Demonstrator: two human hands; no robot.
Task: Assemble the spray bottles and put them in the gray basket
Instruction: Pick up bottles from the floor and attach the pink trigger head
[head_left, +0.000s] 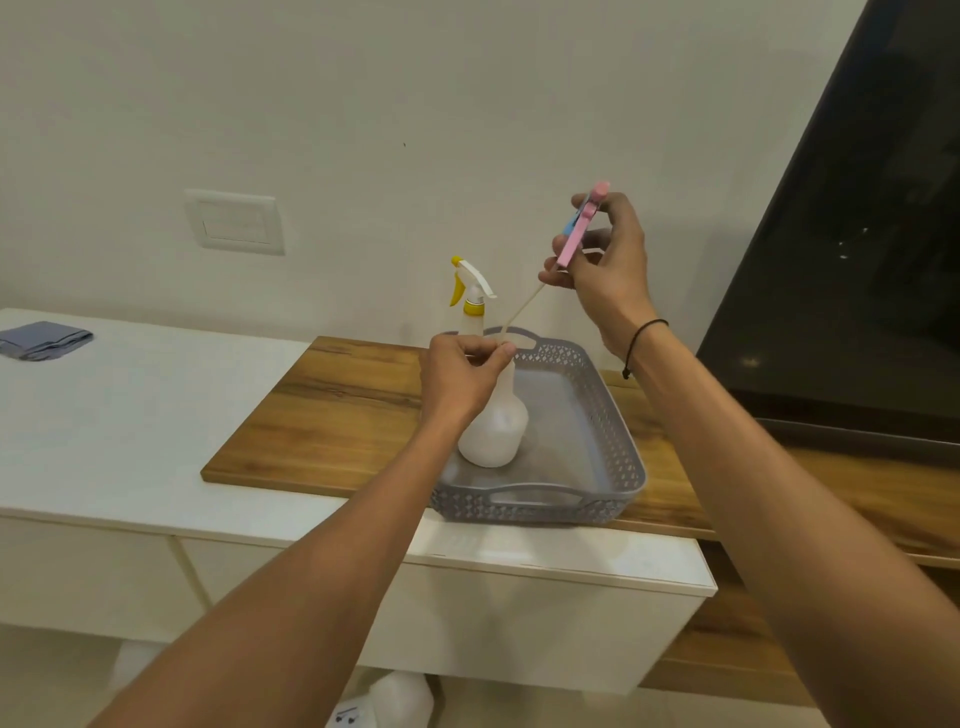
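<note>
My left hand (460, 371) grips the neck of a translucent white bottle (496, 426) held over the gray basket (618, 415). My right hand (605, 270) holds a pink and blue spray head (579, 228) raised above the bottle. The head's thin tube (522, 309) slants down to the bottle's mouth by my left fingers. An assembled bottle with a yellow and white spray head (470, 288) stands at the basket's far end; I cannot tell whether it is inside the basket or behind it.
The basket rests on a wooden board (322, 415) on a white cabinet (130, 415). A folded gray cloth (44, 340) lies at the far left. A dark screen (857, 234) fills the right side. A wall switch plate (236, 223) is behind.
</note>
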